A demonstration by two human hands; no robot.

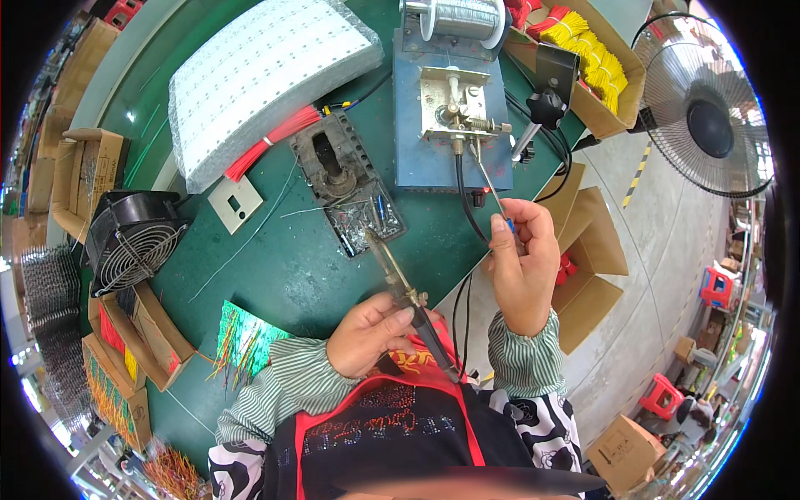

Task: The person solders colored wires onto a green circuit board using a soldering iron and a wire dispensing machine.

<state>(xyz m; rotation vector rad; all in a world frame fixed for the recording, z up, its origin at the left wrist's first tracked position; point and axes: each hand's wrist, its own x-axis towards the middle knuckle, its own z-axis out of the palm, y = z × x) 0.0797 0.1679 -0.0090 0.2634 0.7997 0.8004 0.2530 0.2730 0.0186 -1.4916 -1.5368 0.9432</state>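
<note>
My left hand (371, 337) is closed around a soldering iron (435, 340) in front of my chest. The iron's metal front part points up and left, its tip near the black soldering stand (329, 167). In my right hand (529, 271) is a thin screwdriver (490, 177), pinched near its blue handle. Its shaft reaches up to the metal solder feeder (454, 104), beside the feeder's spring screw. Exactly where the screwdriver's tip touches I cannot tell. A black tube runs down from the feeder, and a spool of solder wire (462, 20) sits above it.
On the green table (283, 267) lie a wrapped stack of white boards (267, 79), red wires (271, 143) and a green circuit board (246, 337) with wires. A small black fan (133, 242) stands left. Cardboard boxes (592, 250) and a large fan (708, 125) are at right.
</note>
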